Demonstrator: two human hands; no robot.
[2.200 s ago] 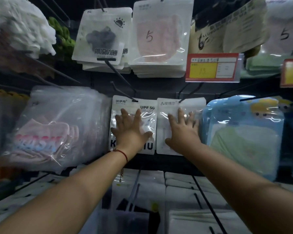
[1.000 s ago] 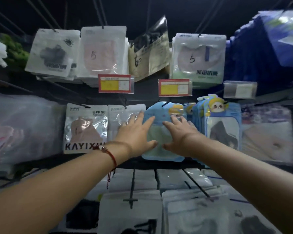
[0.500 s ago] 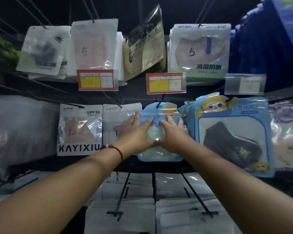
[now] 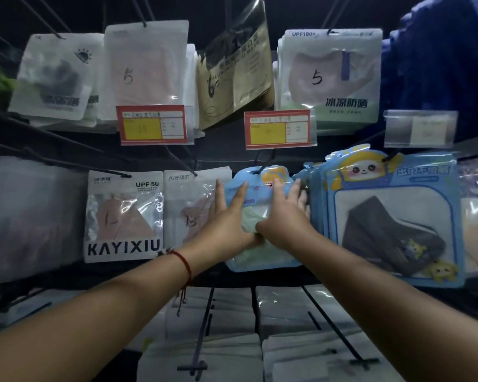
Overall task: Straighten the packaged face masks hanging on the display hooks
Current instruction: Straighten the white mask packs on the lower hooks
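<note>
A small light-blue packaged face mask (image 4: 262, 257) hangs on a hook in the middle row. My left hand (image 4: 226, 219) lies flat on its left half, fingers straight and pointing up. My right hand (image 4: 284, 216) lies flat on its right half, fingers spread, with the two palms almost touching. Left of it hang a white pack with a pink mask (image 4: 189, 208) and a KAYIXIU pack (image 4: 123, 216). To the right hangs a stack of larger blue cartoon packs with a dark mask (image 4: 392, 219).
Above hang white packs marked 5 (image 4: 146, 64) (image 4: 330, 73), a gold-brown tilted pack (image 4: 235, 75) and red-yellow price tags (image 4: 152, 124) (image 4: 279, 129). White packs on black hooks (image 4: 340, 334) fill the row below. A bulky clear bag (image 4: 31, 216) sits at the left.
My hands moved right from the two white packs onto the small blue pack. Over the last second they closed in until the palms nearly meet on it.
</note>
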